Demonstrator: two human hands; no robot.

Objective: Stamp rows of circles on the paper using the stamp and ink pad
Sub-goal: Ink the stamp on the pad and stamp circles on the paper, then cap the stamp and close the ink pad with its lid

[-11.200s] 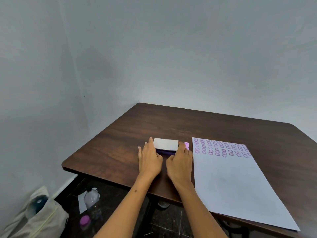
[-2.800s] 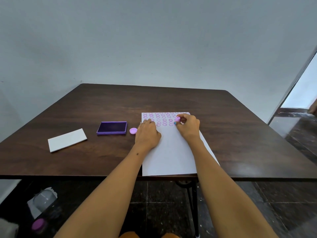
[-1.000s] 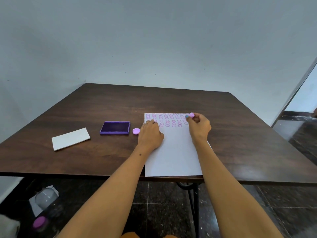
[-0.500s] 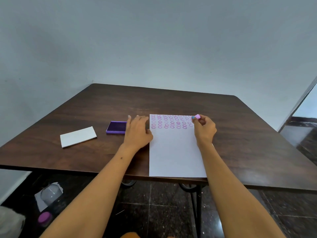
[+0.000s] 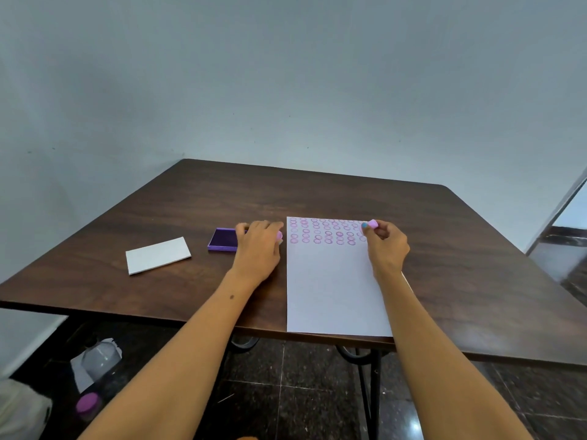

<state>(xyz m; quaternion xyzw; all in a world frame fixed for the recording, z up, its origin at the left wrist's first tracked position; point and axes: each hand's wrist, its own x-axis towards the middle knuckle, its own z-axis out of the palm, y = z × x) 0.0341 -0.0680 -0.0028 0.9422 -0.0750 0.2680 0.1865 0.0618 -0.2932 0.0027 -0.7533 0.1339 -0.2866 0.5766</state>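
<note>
Head view: right hand (image 5: 388,246) pinches the pink stamp (image 5: 372,223) at the paper (image 5: 333,290) top-right corner, frame centre. Left hand (image 5: 258,249) flat, fingers together — covering part of the purple ink pad (image 5: 222,239). White lid (image 5: 158,255) lies left — apart.

Right hand (image 5: 388,246) pinching pink stamp (image 5: 372,223) at paper (image 5: 333,287) edge, left hand (image 5: 259,249) beside ink pad (image 5: 223,239)

Pink stamp (image 5: 372,223) at paper (image 5: 333,287) top-right corner — open purple ink pad (image 5: 223,239) left.
</note>
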